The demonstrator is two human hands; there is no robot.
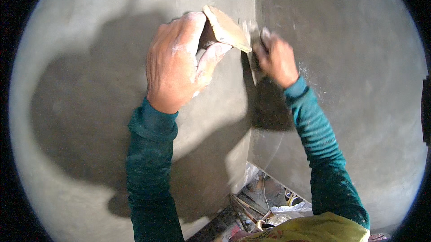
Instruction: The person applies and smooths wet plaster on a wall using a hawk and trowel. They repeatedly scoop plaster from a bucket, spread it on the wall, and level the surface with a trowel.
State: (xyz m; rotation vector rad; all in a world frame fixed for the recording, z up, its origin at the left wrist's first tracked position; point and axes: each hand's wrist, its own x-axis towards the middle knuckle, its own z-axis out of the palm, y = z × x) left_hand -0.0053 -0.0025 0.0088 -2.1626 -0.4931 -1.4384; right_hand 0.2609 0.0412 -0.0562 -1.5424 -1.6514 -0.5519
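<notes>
Your left hand (174, 58) pinches the tan slab (227, 29) at 12 o'clock, which could gouge the wall corner (254, 4) beside it if that pinch slips or your right hand (277, 60) at 2 o'clock, too blurred to tell its grip, knocks it.

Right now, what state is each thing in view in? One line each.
Tan board: held up, tilted
Left hand: closed grip on tan board
Right hand: fingers curled, blurred; what it holds unclear
Left wall: grey, partly shadowed
Right wall: grey, partly shadowed
Teal sleeves: down to wrists, creased
Pale cable: curved, low among clutter
</notes>
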